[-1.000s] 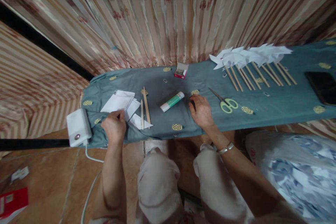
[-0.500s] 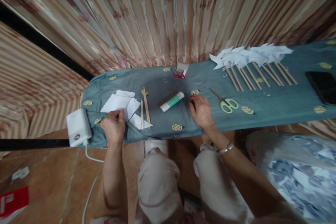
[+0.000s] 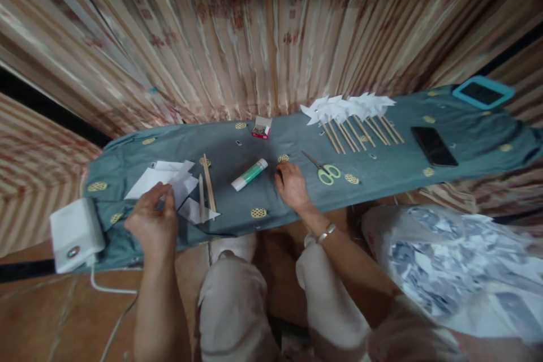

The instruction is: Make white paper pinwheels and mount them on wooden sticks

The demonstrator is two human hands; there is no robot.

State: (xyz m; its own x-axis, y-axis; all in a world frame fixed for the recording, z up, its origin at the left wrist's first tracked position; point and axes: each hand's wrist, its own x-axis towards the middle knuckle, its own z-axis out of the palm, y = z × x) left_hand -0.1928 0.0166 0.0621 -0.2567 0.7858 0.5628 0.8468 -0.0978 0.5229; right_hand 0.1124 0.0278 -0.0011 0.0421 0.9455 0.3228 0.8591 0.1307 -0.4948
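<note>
My left hand [image 3: 155, 215] pinches a white paper piece [image 3: 181, 184] above the white paper pieces [image 3: 144, 182] on the left of the cloth. My right hand [image 3: 292, 184] rests on the cloth with its fingers curled; whatever they may hold is hidden. Between my hands lie a green and white glue stick [image 3: 250, 175], thin wooden sticks [image 3: 209, 184] and a white pointed stick [image 3: 201, 198]. Scissors with green handles [image 3: 326, 172] lie just right of my right hand. A small red box [image 3: 261, 128] of tiny metal pieces stands open farther back.
White paper pinwheels [image 3: 348, 107] on wooden sticks lie at the back right. Beyond are a black phone [image 3: 433, 146] and a blue-framed device [image 3: 483, 92]. A white power bank [image 3: 76, 236] sits at the left edge; a bag of paper scraps [image 3: 458, 271] stands lower right.
The view has shifted right, bringing the blue-framed device into sight. My left hand has lifted a paper piece from the pile. My right hand remains beside the scissors.
</note>
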